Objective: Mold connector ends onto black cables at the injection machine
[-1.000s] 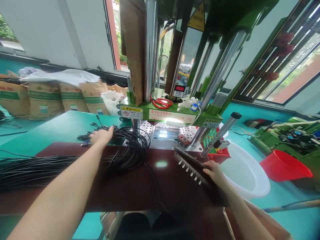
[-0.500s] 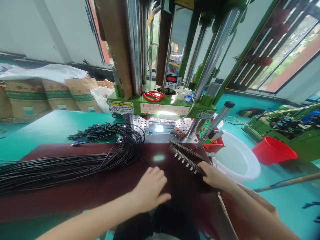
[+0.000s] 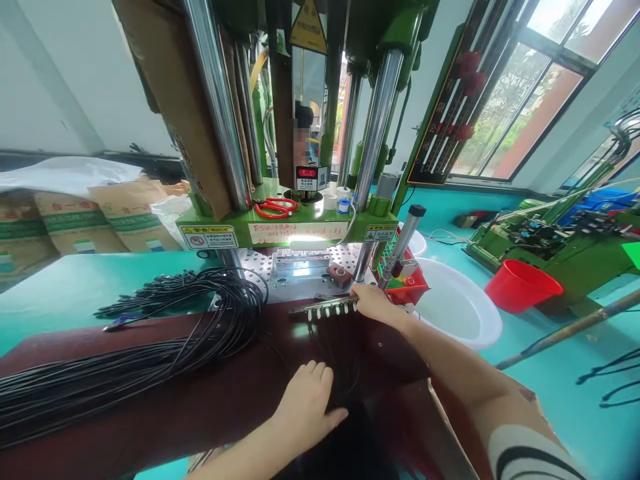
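My right hand (image 3: pixel 373 301) grips the right end of a narrow metal mould bar (image 3: pixel 325 309) carrying a row of several small silver plugs along its front side. The bar is at the far edge of the dark red tabletop (image 3: pixel 165 393), just before the press bed. Thin black cables hang from it, faint against the dark surface. A second dark bar (image 3: pixel 327 296) lies partly hidden behind it. My left hand (image 3: pixel 306 397) is palm down nearer to me, thumb spread away from the fingers, with no object visible in it.
A green press (image 3: pixel 240 233) stands ahead, with a lit metal mould (image 3: pixel 301 263) on its perforated bed. Red-handled scissors (image 3: pixel 275 208) rest on its ledge. Bundled black cables (image 3: pixel 240 300) cover the left. A red control box (image 3: pixel 410 290) and white tub (image 3: pixel 455 307) are right.
My right hand has carried the bar forward and left toward the press, turning it from slanted to nearly crosswise. My left hand has barely moved. The view has swung right.
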### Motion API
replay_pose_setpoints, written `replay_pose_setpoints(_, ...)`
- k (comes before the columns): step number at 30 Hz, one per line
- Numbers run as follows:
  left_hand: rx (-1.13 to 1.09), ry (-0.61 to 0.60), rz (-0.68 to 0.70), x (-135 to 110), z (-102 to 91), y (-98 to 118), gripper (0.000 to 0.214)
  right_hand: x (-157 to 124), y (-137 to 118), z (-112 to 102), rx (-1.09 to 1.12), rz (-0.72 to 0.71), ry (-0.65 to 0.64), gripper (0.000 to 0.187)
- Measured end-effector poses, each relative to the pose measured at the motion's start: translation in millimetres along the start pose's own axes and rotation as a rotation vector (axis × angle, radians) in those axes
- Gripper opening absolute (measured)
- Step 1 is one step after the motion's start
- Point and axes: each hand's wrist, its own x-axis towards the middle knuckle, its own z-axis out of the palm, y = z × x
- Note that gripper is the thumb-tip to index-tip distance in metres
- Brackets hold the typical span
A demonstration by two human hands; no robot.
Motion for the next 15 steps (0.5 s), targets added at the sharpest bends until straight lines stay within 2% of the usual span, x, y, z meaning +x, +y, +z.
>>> replay_pose_setpoints(4, -0.313, -0.071, -0.170, 32.6, -19.4, -8.9, 0.036, 34.7, -7.5, -16.2, 0.085, -0.077, 0.093, 0.037)
replay_pose_setpoints(7, -0.758, -0.270, -0.302, 70.7, -35.6, -17.7, 0.045, 58.4, -13.5, -26.8, 0.150, -0.121, 0.131, 0.039)
replay_pose_setpoints(9, -1.065, -0.404, -0.310, 92.5, -41.9, -22.0, 0.048, 73.4, -16.7, -29.0, 0.183, -0.123, 0.140, 0.036)
replay_pose_setpoints(12, -1.380, -0.481, -0.244, 112.6, -38.2, -26.3, 0.050, 97.2, -17.8, -23.5, 0.225, -0.081, 0.160, 0.037)
replay_pose_setpoints(15, -1.507, -0.503, -0.259, 124.6, -24.2, -28.4, 0.051, 122.8, -16.9, -13.5, 0.289, -0.007, 0.175, 0.037)
